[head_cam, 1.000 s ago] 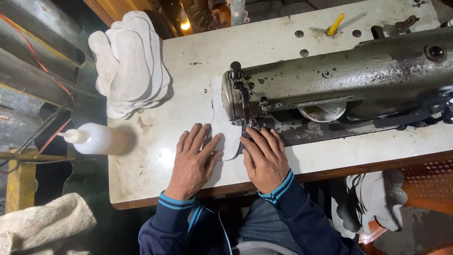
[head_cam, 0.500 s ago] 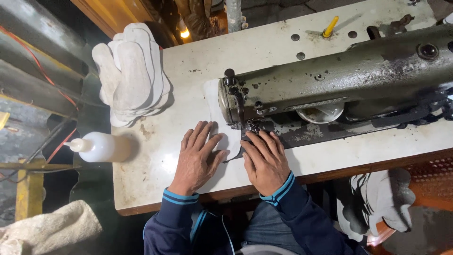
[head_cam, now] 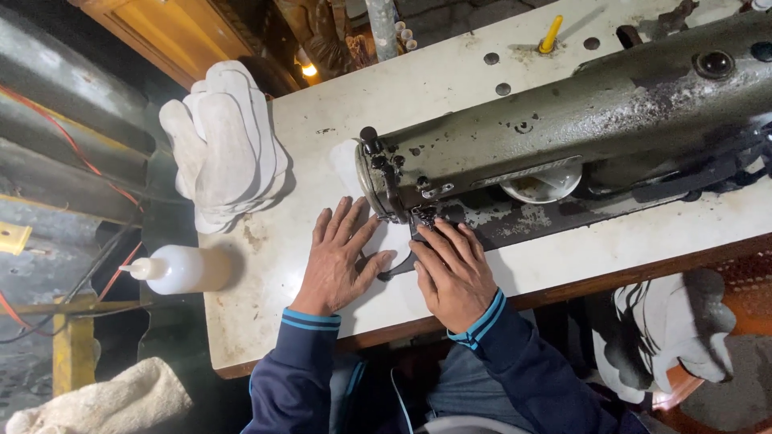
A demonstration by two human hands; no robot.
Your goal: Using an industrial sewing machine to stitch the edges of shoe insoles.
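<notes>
A white cloth piece (head_cam: 396, 239) lies on the white table (head_cam: 450, 88) under the needle of a grey-green sewing machine (head_cam: 579, 120). My left hand (head_cam: 339, 257) is pressed flat on the cloth left of the needle, fingers spread. My right hand (head_cam: 454, 269) is flat beside it, fingertips at the presser foot. A dark curved strip (head_cam: 400, 268) shows between the two hands.
A stack of white glove pieces (head_cam: 225, 149) rests at the table's left end. A white squeeze bottle (head_cam: 183, 269) hangs off the left edge. More glove pieces (head_cam: 675, 329) sit lower right. A yellow peg (head_cam: 549, 34) stands behind the machine.
Both hands stay flat on the cloth at the needle; the view has shifted slightly and the cloth shows less past the machine head.
</notes>
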